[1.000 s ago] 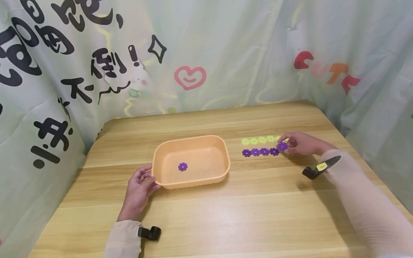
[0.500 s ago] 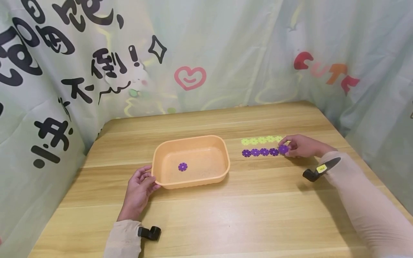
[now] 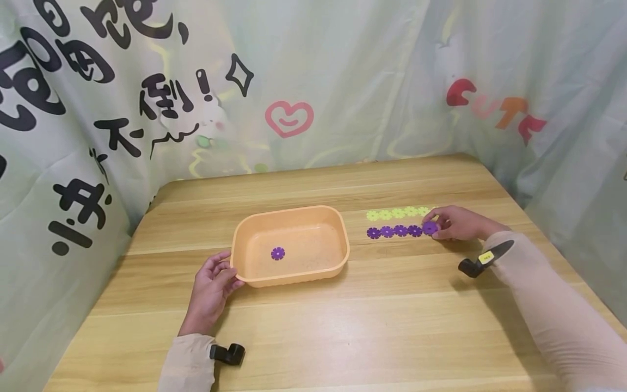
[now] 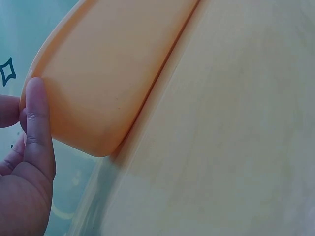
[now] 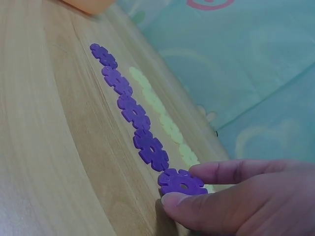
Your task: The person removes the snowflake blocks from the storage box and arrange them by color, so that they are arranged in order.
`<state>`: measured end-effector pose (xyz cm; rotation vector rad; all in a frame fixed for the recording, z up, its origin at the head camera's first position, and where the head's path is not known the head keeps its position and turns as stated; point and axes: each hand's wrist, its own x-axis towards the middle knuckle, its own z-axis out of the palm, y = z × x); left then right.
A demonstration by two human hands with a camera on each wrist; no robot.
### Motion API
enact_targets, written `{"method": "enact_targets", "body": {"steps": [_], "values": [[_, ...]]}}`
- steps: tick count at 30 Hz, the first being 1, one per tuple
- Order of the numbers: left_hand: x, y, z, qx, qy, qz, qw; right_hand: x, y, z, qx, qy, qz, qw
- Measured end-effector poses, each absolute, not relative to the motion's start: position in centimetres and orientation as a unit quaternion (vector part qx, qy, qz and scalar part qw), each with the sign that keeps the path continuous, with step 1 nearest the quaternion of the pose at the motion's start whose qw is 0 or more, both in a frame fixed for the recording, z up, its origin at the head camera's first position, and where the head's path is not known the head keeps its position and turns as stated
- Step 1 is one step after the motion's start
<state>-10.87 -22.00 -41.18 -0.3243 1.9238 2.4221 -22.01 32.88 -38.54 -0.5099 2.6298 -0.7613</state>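
Observation:
My right hand (image 3: 455, 222) pinches a purple snowflake disc (image 5: 182, 182) between thumb and finger, at the right end of a row of purple snowflake discs (image 3: 387, 232). In the right wrist view its notched edge meets the last disc of that row. Behind lies a parallel row of yellow-green snowflake discs (image 3: 398, 213), its right end partly hidden by my fingers. My left hand (image 3: 210, 291) grips the left front corner of an orange plastic basin (image 3: 294, 280), thumb on the rim and fingers outside. One purple snowflake disc (image 3: 277, 253) lies in the basin.
The wooden table (image 3: 333, 332) reaches back to a pale printed curtain (image 3: 343, 81), which also hangs along both sides. A black wrist camera (image 3: 227, 354) sits on the left sleeve, another black camera (image 3: 472, 267) on the right.
My right hand has moved the purple disc slightly toward me and down, from above the row's end into line with the other purple discs. The left hand and basin stay in place.

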Motion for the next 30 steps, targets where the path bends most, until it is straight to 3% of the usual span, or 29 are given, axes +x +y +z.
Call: {"method": "enact_targets", "body": {"steps": [18, 30], "values": [[-11.0, -21.9, -41.3, -0.102, 0.614, 0.783, 0.016, -22.2, 33.1, -37.8, -0.189, 0.927, -0.281, 0.163], [-10.9, -22.0, -41.2, -0.1, 0.612, 0.784, 0.017, -23.3, 28.7, -35.7, -0.246, 0.904, -0.309, 0.167]]}}
